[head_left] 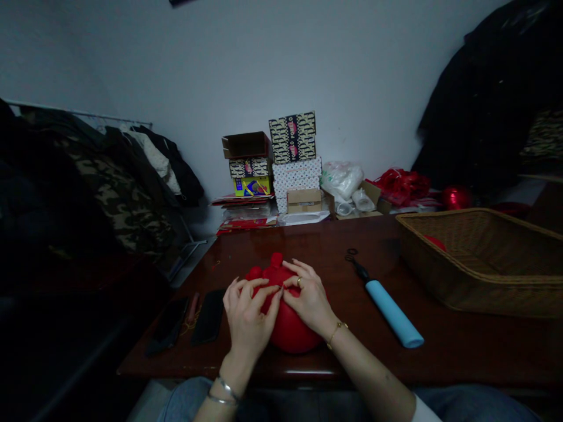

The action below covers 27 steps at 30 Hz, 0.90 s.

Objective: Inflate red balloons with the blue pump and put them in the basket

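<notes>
Two black-patterned boxes, the upper box (293, 137) reading "POMELO", rise behind the dark table (352, 234); the left hand (250, 313) and right hand (308, 293) pinch narrowly at the red balloon (295, 325) near the table's front edge, though what lies between their fingertips is too small to tell; a blue pump (391, 310) lies to the right

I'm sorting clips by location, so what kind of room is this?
Probably a storeroom or small workroom: boxes are stacked by the wall, clothes hang on a rail, and a pump lies on the table.
</notes>
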Available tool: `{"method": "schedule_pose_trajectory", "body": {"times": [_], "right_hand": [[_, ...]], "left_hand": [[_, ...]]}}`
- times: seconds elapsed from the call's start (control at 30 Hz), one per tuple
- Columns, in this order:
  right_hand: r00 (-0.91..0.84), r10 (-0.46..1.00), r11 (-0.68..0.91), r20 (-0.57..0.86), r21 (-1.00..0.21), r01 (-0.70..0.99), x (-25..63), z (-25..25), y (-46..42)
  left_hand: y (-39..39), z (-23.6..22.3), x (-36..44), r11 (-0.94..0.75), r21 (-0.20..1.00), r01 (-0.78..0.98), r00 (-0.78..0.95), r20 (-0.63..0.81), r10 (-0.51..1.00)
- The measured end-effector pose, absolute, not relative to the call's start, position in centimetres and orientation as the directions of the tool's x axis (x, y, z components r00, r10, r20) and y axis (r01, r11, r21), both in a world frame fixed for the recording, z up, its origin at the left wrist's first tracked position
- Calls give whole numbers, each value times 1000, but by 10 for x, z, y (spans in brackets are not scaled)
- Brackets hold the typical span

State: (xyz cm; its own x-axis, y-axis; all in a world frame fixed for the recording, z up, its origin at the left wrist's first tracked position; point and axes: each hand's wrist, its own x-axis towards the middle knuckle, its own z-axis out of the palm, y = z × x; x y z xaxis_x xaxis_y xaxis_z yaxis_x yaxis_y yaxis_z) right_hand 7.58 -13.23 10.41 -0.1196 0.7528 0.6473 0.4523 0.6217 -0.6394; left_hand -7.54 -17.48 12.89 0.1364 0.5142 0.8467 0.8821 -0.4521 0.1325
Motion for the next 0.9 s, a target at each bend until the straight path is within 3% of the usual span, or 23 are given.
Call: {"method": "schedule_pose_trajectory", "body": {"times": [0.17, 0.6, 0.73, 0.9], "right_hand": [[-94, 725, 627, 682, -597, 501, 73, 105, -135], [-131, 680, 619, 721, -469, 630, 70, 109, -142], [-136, 671, 638, 729, -474, 607, 72, 108, -141], [-139, 661, 684, 738, -515, 516, 76, 106, -140]], "left_hand": [[-177, 130, -70, -376, 13, 926, 197, 835, 514], [-173, 144, -67, -433, -2, 902, 303, 716, 629], [-166, 136, -69, -450, 42, 892, 282, 726, 627], [-159, 131, -70, -429, 217, 877, 166, 701, 693]]}}
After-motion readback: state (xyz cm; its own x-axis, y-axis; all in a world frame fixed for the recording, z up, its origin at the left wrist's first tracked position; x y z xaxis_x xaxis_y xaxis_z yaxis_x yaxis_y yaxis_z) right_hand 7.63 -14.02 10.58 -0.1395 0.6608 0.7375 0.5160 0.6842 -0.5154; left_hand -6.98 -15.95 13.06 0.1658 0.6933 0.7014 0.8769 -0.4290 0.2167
